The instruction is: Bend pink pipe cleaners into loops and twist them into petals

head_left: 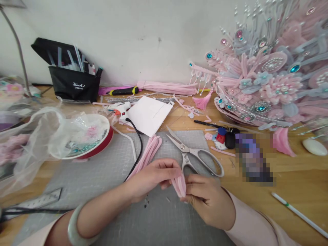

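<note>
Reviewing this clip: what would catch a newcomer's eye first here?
Most striking is the towering pink-and-blue beaded headdress-like piece filling the right rear of the table. Next, nearer the centre, come the open silver metal scissors on the grey cutting mat, just beyond the two hands pinching a pale pink fuzzy bundle.

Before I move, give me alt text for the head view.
Left hand and right hand hold pink strands over a gray mat, open scissors just beyond. Farther back sit a white card and glue gun, with a beaded decoration at right.
</note>
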Available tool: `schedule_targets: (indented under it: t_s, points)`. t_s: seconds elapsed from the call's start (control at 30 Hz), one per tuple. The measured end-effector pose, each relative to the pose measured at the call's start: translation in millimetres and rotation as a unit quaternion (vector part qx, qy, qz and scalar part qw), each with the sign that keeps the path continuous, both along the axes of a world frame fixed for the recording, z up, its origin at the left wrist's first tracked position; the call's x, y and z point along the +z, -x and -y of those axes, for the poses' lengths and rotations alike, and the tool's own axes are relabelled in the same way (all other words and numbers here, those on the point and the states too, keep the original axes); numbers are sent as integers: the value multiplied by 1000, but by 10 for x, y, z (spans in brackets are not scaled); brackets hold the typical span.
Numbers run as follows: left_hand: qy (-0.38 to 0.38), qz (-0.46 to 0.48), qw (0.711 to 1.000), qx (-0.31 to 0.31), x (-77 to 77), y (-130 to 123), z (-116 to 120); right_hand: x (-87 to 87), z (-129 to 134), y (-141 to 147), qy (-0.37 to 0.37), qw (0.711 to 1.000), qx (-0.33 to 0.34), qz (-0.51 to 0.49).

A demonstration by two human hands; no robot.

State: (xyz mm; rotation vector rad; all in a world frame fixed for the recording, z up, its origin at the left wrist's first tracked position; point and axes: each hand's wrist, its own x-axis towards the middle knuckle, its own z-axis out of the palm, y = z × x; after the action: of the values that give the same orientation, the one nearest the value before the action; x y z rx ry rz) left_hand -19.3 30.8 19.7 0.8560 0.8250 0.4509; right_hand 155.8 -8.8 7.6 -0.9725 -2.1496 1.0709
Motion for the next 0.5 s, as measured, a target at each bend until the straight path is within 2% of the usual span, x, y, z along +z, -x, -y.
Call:
schedule_targets:
  t_s: [0.1, 0.27, 0.4, 0.5]
  points:
    - [-9, 5, 1000, -16, 10, 3, -9, -12, 9, 0, 11, 1000, 9, 2]
    - [19, 11, 999, -44, 12, -11, 0, -1, 10, -6, 22, 1000, 21, 0]
    - [33, 27, 998, -46, -7, 5, -13, 38, 2, 0, 11, 1000, 23, -6]
    - [36, 59, 995, -73, -18, 28, -31, 56, 5, 12, -6, 1000, 24, -15]
